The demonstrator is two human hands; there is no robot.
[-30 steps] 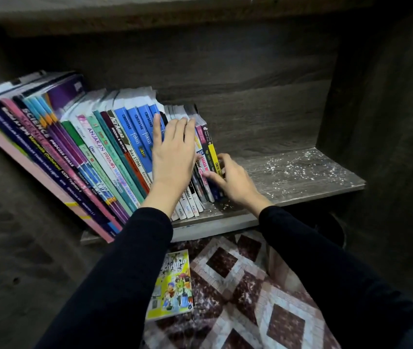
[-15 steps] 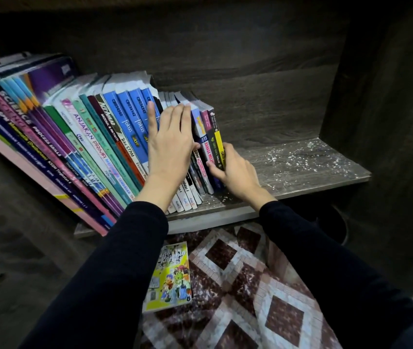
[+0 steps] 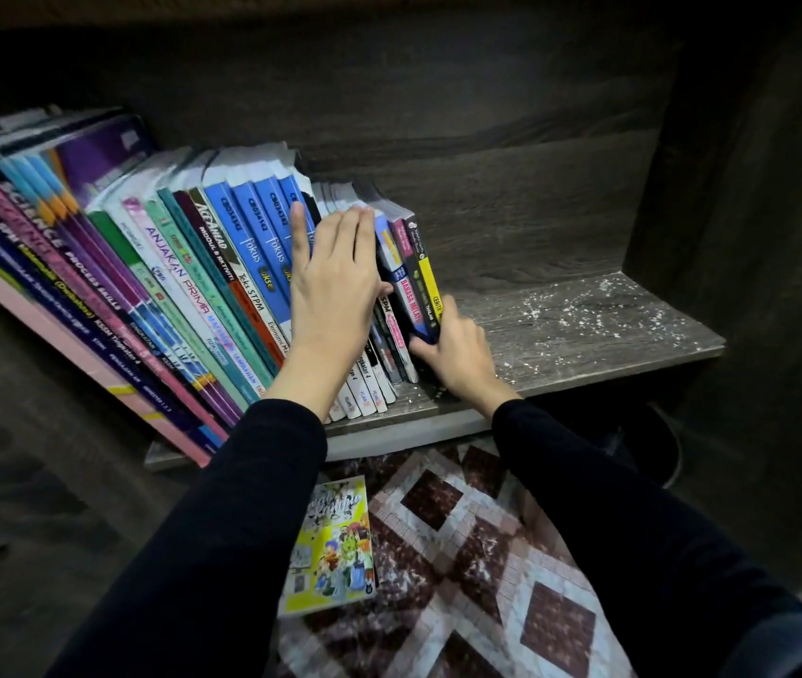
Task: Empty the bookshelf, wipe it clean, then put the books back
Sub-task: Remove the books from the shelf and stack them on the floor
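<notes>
Shelf of speckled grey wood [image 3: 584, 330] holds leaning colourful books [image 3: 183, 271]; left hand [image 3: 335, 286] presses spines flat-fingered, right hand [image 3: 457, 354] grips the end ones.

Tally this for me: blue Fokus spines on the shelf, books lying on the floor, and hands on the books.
Blue Fokus spines on the dusty wooden shelf: 4
Yellow cartoon-cover book on the patterned floor: 1
Hands on the books: 2, left hand pressing flat, right hand gripping the yellow-spined end book
Total: 7

Dim light, diamond-patterned floor [image 3: 560, 623]
</notes>
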